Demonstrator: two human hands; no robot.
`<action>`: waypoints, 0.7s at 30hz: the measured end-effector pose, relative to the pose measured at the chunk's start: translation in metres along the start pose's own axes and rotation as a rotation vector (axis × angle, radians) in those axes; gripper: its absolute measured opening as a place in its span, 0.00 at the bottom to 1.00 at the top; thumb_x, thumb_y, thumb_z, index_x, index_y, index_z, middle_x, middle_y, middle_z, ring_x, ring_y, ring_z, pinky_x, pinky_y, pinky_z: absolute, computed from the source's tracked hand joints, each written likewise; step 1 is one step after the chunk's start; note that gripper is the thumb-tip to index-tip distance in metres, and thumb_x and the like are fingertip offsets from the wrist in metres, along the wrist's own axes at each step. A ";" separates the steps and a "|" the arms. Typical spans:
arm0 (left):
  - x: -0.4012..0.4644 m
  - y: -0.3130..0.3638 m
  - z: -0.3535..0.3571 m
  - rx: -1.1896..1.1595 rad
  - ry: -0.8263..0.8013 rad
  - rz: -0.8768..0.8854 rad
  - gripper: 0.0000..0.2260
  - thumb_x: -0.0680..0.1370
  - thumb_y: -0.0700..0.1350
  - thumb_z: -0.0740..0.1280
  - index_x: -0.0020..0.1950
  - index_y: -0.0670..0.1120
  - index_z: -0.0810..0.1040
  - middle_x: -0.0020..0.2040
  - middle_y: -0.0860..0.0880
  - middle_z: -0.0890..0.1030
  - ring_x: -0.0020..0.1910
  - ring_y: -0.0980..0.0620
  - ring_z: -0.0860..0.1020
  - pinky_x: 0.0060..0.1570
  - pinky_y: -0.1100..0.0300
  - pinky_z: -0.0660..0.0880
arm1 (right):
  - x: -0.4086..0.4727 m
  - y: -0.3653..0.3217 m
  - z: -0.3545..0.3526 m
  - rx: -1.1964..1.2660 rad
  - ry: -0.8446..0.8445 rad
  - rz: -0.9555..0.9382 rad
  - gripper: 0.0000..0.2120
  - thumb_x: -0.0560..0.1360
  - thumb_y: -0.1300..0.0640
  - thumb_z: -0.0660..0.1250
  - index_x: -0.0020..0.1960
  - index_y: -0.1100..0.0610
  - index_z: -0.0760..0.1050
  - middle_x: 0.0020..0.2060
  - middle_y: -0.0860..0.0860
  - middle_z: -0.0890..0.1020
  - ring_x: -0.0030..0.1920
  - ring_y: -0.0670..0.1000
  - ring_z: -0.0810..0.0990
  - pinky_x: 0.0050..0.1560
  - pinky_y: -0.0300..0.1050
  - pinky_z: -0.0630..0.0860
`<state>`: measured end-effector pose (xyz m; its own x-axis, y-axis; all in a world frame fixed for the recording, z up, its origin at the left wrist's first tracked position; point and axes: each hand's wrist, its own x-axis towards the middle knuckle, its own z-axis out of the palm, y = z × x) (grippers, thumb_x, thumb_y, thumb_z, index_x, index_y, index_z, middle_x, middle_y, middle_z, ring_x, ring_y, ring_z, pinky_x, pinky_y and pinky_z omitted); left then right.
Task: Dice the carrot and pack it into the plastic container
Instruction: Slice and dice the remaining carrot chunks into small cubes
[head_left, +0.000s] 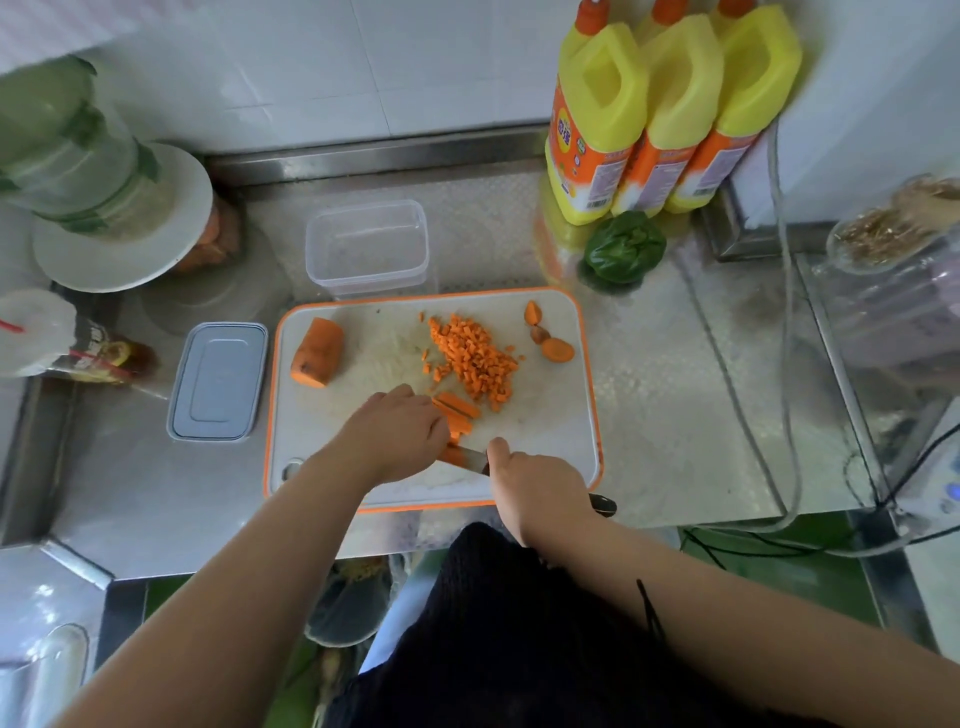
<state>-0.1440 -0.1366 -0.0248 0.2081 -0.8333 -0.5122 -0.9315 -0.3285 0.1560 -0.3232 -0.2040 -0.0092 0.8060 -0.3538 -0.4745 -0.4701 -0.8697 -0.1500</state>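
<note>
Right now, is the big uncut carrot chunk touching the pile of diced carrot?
Apart. The head view shows the carrot chunk at the cutting board's left end, with bare white board between it and the diced pile.

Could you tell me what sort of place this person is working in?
Most likely a kitchen, perhaps a commercial one: a stainless steel counter against a white tiled wall, a cutting board with diced carrot, and yellow detergent bottles at the back.
</note>
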 end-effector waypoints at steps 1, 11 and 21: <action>0.003 0.001 -0.003 0.022 -0.019 0.006 0.17 0.84 0.50 0.49 0.46 0.49 0.75 0.46 0.52 0.76 0.50 0.51 0.68 0.46 0.57 0.60 | -0.001 0.000 0.000 0.000 0.011 0.000 0.17 0.74 0.65 0.59 0.62 0.62 0.62 0.48 0.55 0.79 0.46 0.58 0.81 0.26 0.44 0.54; -0.014 0.001 -0.018 -0.143 1.060 0.220 0.08 0.77 0.43 0.68 0.53 0.41 0.78 0.50 0.42 0.79 0.48 0.42 0.76 0.50 0.52 0.71 | -0.004 0.024 0.002 0.260 0.139 0.166 0.10 0.80 0.57 0.55 0.60 0.57 0.65 0.41 0.52 0.81 0.40 0.57 0.79 0.32 0.45 0.65; 0.018 -0.024 0.016 0.223 0.239 0.339 0.35 0.60 0.48 0.81 0.65 0.44 0.77 0.61 0.45 0.79 0.59 0.43 0.79 0.58 0.51 0.77 | 0.002 0.055 -0.005 0.468 0.327 0.344 0.12 0.80 0.52 0.57 0.61 0.54 0.68 0.44 0.53 0.82 0.45 0.57 0.81 0.39 0.48 0.72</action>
<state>-0.1227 -0.1370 -0.0515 -0.0801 -0.9647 -0.2509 -0.9948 0.0612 0.0820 -0.3456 -0.2545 -0.0136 0.6153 -0.7346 -0.2860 -0.7670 -0.4739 -0.4327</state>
